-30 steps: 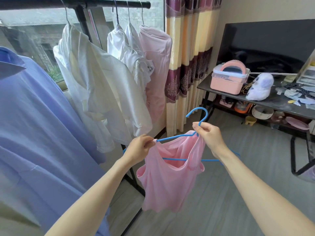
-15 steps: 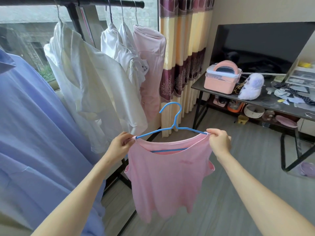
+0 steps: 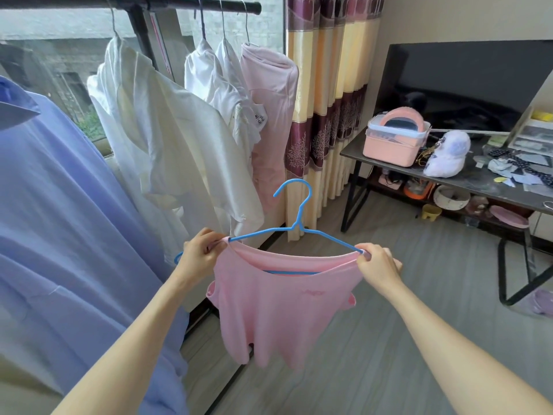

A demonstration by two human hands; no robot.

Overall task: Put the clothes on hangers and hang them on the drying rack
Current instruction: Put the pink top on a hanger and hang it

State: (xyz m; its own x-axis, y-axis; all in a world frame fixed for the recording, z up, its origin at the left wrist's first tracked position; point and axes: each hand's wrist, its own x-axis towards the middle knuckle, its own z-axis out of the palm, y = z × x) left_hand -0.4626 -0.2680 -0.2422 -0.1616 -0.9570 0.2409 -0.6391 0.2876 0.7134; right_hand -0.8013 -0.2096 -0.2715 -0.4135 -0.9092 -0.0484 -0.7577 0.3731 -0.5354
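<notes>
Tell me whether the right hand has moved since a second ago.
Yes. The right hand slid off the blue hanger's neck, outward and away from the curtain.

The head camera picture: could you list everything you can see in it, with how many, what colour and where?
Drying rack bar: one, black, across the top left.
Blue shirt: one, hanging at far left.
White shirts: about three, hanging on the bar.
Pink garment: one, hanging at the bar's right end.
Curtain: one, maroon and cream, beside the window.
Table: one, dark, at right.
Pink box: one, on the table.
White plush toy: one, beside the box.
Blue hanger: one, at centre, held up.
Pink top: one, draped on the hanger.
Left hand: pinches the top's left shoulder.
Right hand: pinches the right shoulder.
</notes>
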